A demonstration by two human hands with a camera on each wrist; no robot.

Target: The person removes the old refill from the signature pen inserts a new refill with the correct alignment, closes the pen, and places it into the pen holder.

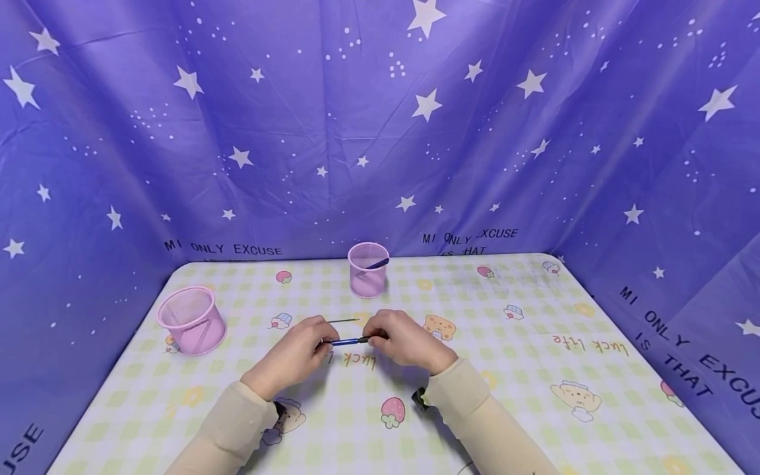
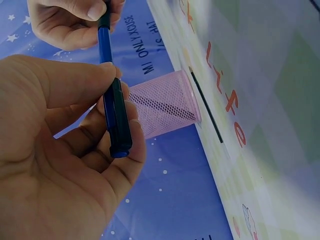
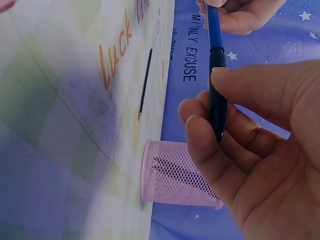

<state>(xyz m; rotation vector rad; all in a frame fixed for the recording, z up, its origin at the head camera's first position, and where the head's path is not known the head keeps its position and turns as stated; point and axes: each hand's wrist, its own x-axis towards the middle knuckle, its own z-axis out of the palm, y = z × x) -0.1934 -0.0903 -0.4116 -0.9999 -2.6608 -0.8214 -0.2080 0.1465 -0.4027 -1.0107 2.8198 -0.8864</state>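
A blue ballpoint pen (image 1: 347, 342) is held level above the table between both hands. My left hand (image 1: 297, 351) pinches its clip end, thumb on one side and fingers on the other. At the other end, my right hand (image 1: 404, 338) pinches the black ribbed grip (image 3: 217, 60) near the tip. The pen's blue barrel (image 2: 105, 45) shows between the two hands. Just beyond them a thin dark pen refill (image 1: 343, 320) lies on the tablecloth; the right wrist view shows the refill (image 3: 145, 82) with a metallic tip.
At the back stands a pink mesh cup (image 1: 367, 284) with a dark pen (image 1: 377, 264) leaning inside. Another pink mesh cup (image 1: 198, 336) is at the left, a thin line showing through its mesh. A checkered cloth covers the table (image 1: 522, 396); starry blue curtains (image 1: 332, 132) surround it.
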